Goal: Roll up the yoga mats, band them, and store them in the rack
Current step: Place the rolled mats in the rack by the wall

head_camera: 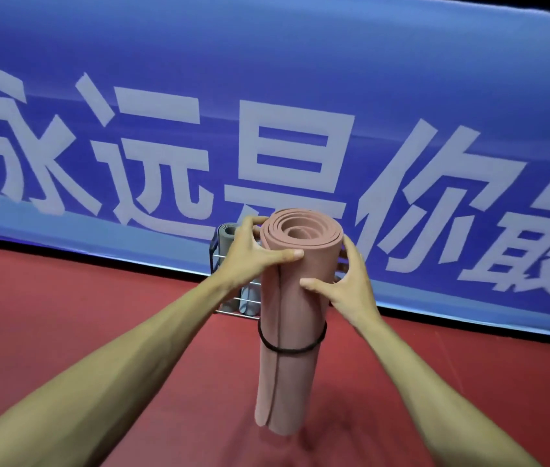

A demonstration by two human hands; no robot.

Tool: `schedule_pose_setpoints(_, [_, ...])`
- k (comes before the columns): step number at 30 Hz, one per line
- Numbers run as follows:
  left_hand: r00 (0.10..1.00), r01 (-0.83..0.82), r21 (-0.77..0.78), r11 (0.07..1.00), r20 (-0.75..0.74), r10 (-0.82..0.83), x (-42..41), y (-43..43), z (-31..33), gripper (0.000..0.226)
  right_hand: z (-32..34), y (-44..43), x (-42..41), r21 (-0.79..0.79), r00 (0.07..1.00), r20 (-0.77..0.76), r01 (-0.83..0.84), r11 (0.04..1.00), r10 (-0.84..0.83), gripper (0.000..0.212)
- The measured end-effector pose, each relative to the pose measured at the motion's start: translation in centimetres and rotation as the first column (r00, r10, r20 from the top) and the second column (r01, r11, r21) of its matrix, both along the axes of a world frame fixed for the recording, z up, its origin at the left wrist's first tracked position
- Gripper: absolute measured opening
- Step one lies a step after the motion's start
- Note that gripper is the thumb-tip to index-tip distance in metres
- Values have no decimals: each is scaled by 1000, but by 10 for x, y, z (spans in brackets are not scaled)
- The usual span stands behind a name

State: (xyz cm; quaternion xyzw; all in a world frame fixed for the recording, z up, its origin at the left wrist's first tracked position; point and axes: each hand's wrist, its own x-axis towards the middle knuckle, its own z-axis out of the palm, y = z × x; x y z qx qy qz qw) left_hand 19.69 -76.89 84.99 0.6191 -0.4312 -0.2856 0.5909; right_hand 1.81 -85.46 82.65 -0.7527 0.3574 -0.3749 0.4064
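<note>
Holds a rolled pink yoga mat point(295, 298) upright in front of the body, gripped near its top end with both hands. Wraps the left hand point(253, 254) round the left side of the roll, thumb laid flat across the front, fingers curled over the back beside the open spiral end. Clamps the right hand point(351, 284) a little lower on the right side, thumb pressed across the front, fingers curled round behind. Round the mat about midway down, below both hands: a black elastic band point(287, 348), looped once and slightly tilted. Down the front left of the roll: the loose outer edge, seen as a dark seam. Lower end against the red floor point(64, 315) or just above it: cannot tell. Directly behind the mat, partly hidden by it and by the left hand: a wire rack point(229, 311) on the floor at the foot of a blue banner point(266, 79) with large white Chinese characters. Upright in the rack: a rolled grey mat point(228, 237), with more grey visible lower down between the wires.
</note>
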Motion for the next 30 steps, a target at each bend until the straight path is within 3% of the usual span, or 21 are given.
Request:
schedule_pose_setpoints(7, [986,139,34,990,-103,-135,56,-104,-5,74,-2,-92,65,51,994,-16,106,993,-105,122])
schedule_pose_setpoints(11, [971,192,46,980,-153,-183,92,-167,-17,90,-8,-155,85,40,990,-44,135,990,-133,110])
schedule_pose_setpoints(14, [969,245,99,964,-68,-239,123,-212,-19,93,-13,-210,104,7,993,-63,96,995,-95,105])
schedule_pose_setpoints(19, [984,169,135,976,42,-176,152,-293,-14,79,-16,-302,134,-12,996,-82,32,999,-33,108])
schedule_pose_setpoints(30, [991,88,137,987,-110,-73,216,-427,-27,80,-16,-444,213,30,995,-86,-42,999,45,100])
